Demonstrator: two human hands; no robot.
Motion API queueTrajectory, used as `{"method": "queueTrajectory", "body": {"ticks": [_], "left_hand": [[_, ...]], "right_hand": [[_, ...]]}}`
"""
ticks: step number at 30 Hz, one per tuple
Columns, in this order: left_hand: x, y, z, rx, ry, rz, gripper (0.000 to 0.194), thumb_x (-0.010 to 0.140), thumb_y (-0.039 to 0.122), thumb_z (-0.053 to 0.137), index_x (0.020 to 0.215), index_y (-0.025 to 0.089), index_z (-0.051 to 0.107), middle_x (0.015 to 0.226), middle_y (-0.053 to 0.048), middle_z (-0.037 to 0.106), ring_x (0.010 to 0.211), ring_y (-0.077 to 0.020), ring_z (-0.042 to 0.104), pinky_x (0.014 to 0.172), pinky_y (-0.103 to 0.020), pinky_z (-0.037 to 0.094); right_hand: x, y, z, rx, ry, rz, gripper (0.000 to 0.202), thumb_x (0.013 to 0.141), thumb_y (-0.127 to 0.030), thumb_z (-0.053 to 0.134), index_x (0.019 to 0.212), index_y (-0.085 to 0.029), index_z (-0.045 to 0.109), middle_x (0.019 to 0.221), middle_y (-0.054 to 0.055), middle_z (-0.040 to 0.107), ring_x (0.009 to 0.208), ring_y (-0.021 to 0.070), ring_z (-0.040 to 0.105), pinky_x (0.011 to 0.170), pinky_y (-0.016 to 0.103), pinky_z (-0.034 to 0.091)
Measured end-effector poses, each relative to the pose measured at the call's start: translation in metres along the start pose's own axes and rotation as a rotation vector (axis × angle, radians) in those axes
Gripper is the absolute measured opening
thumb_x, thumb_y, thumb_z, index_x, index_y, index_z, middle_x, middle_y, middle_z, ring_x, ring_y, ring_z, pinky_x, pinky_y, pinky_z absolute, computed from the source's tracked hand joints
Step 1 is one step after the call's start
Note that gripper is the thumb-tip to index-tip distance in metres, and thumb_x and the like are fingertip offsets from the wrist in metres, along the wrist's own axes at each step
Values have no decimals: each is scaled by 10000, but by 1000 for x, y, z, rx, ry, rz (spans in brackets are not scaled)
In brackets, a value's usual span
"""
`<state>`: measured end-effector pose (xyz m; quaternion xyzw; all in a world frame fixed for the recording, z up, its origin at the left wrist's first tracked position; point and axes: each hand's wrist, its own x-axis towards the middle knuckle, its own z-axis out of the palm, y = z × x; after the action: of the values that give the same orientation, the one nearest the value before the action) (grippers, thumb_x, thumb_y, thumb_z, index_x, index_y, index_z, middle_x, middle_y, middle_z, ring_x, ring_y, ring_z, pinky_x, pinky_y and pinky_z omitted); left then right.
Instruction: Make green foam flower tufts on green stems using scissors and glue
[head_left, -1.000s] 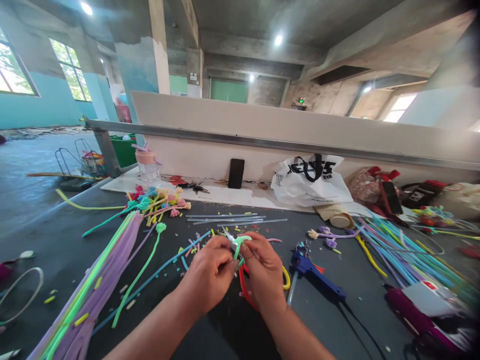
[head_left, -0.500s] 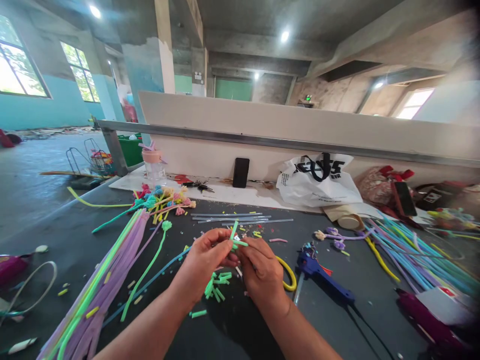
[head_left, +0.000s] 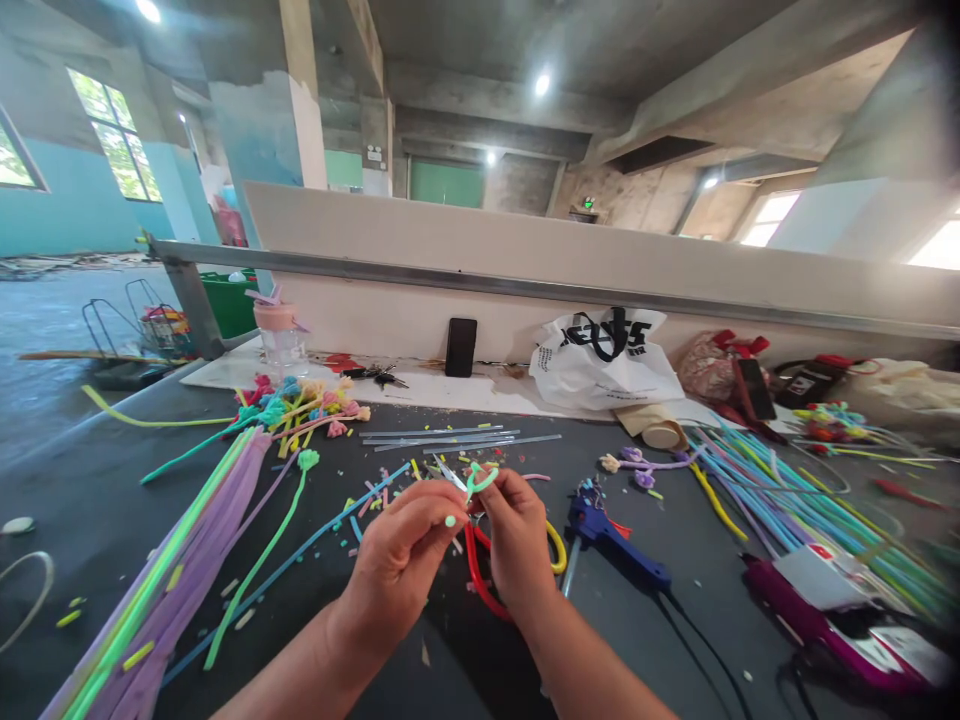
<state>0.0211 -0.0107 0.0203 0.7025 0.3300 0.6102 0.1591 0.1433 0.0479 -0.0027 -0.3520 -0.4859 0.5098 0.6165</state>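
Over the middle of the dark table, my left hand (head_left: 409,550) is closed in a pinch. A round green tip of pipe cleaner pokes out between its thumb and fingers. Close beside it, my right hand (head_left: 517,535) pinches a short bent light-green pipe cleaner (head_left: 484,484). Whether both hands hold one piece or separate ones cannot be made out. Beneath the hands lie scissors with a red handle (head_left: 475,570), partly hidden, their blades pointing away. A yellow loop (head_left: 557,548) shows just right of my right hand.
Purple and green pipe cleaners (head_left: 187,560) lie at left, blue ones (head_left: 787,500) at right. A blue glue gun (head_left: 615,545) with a cord is right of my hands. Clear sticks (head_left: 450,438), a phone (head_left: 460,347) and a white bag (head_left: 600,360) are further back.
The view has turned right. My hands have shifted apart slightly, and the green piece is now more curved. The red scissor handle has come into sight; the green cut pieces no longer show.
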Motion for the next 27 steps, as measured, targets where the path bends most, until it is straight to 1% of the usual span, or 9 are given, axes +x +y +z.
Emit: {"method": "queueTrajectory", "body": {"ticks": [4,7,9,13,17,20,22,24,27], "left_hand": [[-2,0,0,7,-70,76,255,799,-11,500,929,184,598,959,-64,621,948,-145,596,838,-265,475],[-1,2,-2,6,-70,91,262,793,-25,500,927,181,591,958,-68,622,947,-145,600,829,-259,481],[-1,4,-3,-7,-65,82,255,794,-27,493,919,176,584,945,-72,618,947,-151,599,819,-264,486],[-2,5,-4,-14,-95,103,261,795,-31,486,940,168,573,972,-88,611,959,-158,594,831,-281,487],[-4,5,-2,-18,-111,124,249,800,-22,480,949,154,573,974,-105,608,939,-159,599,817,-278,499],[-4,4,-2,-14,-113,146,255,802,-21,473,964,149,573,977,-115,606,938,-159,597,807,-272,502],[-3,4,-3,-9,-106,160,279,801,-28,469,989,154,565,978,-112,606,944,-160,593,810,-278,501],[-2,3,-4,-5,-93,170,296,798,-34,469,1003,162,554,971,-104,606,936,-156,591,810,-282,500],[-1,3,-7,16,-84,160,307,793,-42,469,1002,171,542,954,-92,605,922,-151,587,812,-286,497]], "right_hand": [[3,-4,1,141,-13,57,146,719,-297,649,636,-195,586,619,-27,563,572,108,489,575,237,404],[7,-7,-1,197,-70,106,113,674,-306,664,677,-206,612,739,8,614,648,144,543,649,299,442],[10,-7,-3,187,-103,114,107,658,-302,665,696,-209,627,743,15,611,660,158,542,659,320,443],[10,-5,-8,75,-81,30,82,659,-262,683,621,-218,626,673,-9,540,676,156,477,680,298,402],[10,-8,-14,-35,-17,-84,209,653,-213,718,491,-211,587,721,-8,517,778,161,419,785,274,335],[10,-10,-13,-16,-16,-80,188,710,-284,679,560,-214,591,695,-14,492,729,150,411,735,268,347],[10,-10,-10,25,-63,-27,185,733,-349,644,619,-217,582,654,-22,478,652,140,414,661,272,369],[9,-8,-5,57,-130,40,188,714,-374,650,653,-211,578,622,-25,479,591,129,414,603,270,382],[7,-5,-2,62,-202,103,174,681,-350,686,688,-199,600,633,-15,515,585,128,441,598,273,400]]}}
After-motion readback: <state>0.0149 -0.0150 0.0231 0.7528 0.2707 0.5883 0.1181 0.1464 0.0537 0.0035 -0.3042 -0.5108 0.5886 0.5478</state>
